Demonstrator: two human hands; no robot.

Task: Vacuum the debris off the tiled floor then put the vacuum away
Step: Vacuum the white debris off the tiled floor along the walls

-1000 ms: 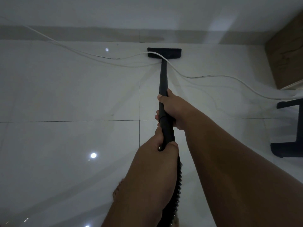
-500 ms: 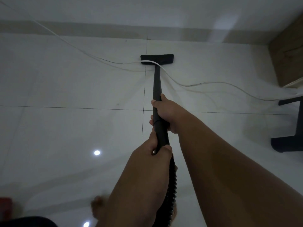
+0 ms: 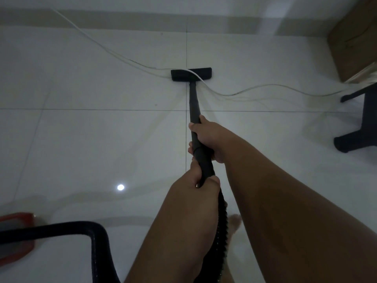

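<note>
1. We see the floor head point(image 3: 191, 74) flat on the tiled floor point(image 3: 102, 139), far from us, astride a grout line. A white cable point(image 3: 244, 92) lies across its top.
2. The right hand point(image 3: 208, 137) takes the farther grip on the wand point(image 3: 193, 103), fingers curled round it. The left hand point(image 3: 195, 186) clasps the near end, where the ribbed hose point(image 3: 222, 221) begins.
3. The hose loops to the near left, beside a red-edged object point(image 3: 16, 235). We take this for the vacuum body, though it is cut off by the frame edge.
4. A dark stool point(image 3: 363, 123) stands at the right.
5. We judge the task to be mid-sweep. The faint specks on the tiles are too small to call debris. Putting the vacuum away is not yet begun.
</note>
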